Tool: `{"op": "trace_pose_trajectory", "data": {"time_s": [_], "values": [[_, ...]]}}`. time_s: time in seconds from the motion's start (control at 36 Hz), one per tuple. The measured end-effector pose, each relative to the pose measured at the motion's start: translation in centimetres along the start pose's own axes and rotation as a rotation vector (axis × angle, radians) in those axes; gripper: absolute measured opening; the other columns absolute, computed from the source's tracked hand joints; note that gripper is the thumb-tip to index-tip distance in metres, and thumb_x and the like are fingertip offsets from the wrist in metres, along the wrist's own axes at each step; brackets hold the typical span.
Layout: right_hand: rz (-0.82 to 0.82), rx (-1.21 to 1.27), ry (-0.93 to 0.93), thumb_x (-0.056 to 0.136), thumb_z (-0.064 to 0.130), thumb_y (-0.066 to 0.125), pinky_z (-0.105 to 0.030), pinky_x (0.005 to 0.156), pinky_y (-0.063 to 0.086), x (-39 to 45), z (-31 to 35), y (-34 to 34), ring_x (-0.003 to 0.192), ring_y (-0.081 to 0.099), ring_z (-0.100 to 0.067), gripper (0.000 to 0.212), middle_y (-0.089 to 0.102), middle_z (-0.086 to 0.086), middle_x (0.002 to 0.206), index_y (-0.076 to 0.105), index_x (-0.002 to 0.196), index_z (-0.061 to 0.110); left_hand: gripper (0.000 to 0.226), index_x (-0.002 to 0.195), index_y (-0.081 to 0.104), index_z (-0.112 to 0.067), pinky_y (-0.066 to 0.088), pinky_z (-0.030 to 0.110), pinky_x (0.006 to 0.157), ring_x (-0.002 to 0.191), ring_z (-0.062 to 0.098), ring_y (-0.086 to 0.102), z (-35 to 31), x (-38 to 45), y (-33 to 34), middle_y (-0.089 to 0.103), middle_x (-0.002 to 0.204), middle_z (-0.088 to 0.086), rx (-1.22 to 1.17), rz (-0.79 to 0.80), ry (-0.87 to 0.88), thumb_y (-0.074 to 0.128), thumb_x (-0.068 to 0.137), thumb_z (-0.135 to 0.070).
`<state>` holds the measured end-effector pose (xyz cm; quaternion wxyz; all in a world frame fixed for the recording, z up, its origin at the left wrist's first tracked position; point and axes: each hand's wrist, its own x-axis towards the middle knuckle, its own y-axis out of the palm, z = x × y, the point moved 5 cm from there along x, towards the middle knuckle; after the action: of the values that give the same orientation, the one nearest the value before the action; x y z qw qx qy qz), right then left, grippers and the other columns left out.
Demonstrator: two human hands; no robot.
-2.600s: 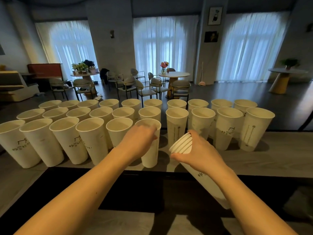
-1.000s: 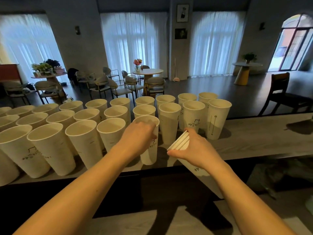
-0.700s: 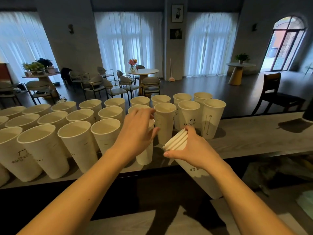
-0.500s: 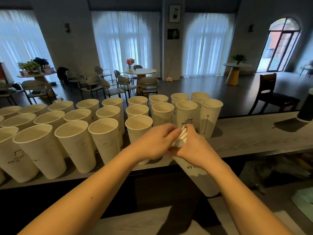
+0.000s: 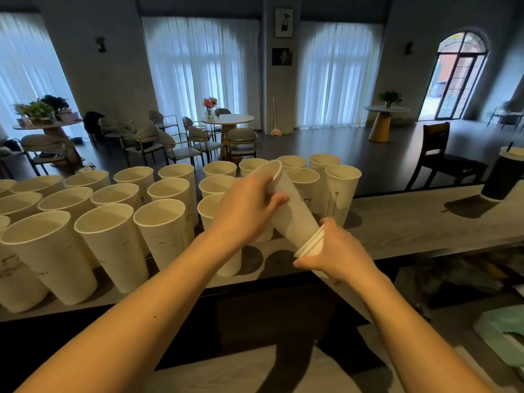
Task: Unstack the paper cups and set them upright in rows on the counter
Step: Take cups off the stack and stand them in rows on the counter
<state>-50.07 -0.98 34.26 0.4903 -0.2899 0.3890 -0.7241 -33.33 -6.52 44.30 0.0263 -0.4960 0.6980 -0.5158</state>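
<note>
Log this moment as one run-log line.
step: unstacking | left hand: pulling top white paper cup | right hand: gripping nested cup stack | rows of upright cups: on grey counter

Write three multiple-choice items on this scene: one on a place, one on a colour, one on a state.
1. Where is the dark cup?
A. far right of the counter
B. among the white rows
C. on the floor

2. What colour are the cups in rows?
A. red
B. white
C. green

3. What is the left hand doing?
A. resting flat
B. hanging idle
C. gripping a cup half out of the stack, which the right hand holds

Answers: 1 A, it stands alone there; 2 B, all are pale; 3 C, its fingers wrap the rim.
</note>
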Motion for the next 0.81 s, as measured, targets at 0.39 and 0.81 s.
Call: {"op": "trace_pose_trajectory", "data": {"time_s": [0.39,0.81], "values": [[-0.12,0.181,0.086,0.066,0.053,0.09,-0.043,0.101,0.049,-0.1,-0.9,-1.0,0.131,0.049,-0.027,0.109,0.05,-0.006,0.143,0.028,0.149,0.021,0.028,0.115,0.061,-0.014,0.051,0.037,0.081,0.103,0.027,0.063,1.2,1.7,6.4,0.066,0.112,0.01,0.578,0.219,0.144,0.064,0.091,-0.029],[-0.152,0.237,0.057,0.065,0.055,0.089,-0.047,0.104,0.049,-0.7,-0.1,-1.4,0.132,0.047,-0.028,0.11,0.047,-0.006,0.144,0.026,0.149,0.022,0.043,0.129,0.051,-0.018,0.051,0.036,0.09,0.112,0.019,0.057,0.0,1.2,4.5,0.062,0.125,0.002,0.288,0.007,0.205,0.062,0.092,-0.035]]}}
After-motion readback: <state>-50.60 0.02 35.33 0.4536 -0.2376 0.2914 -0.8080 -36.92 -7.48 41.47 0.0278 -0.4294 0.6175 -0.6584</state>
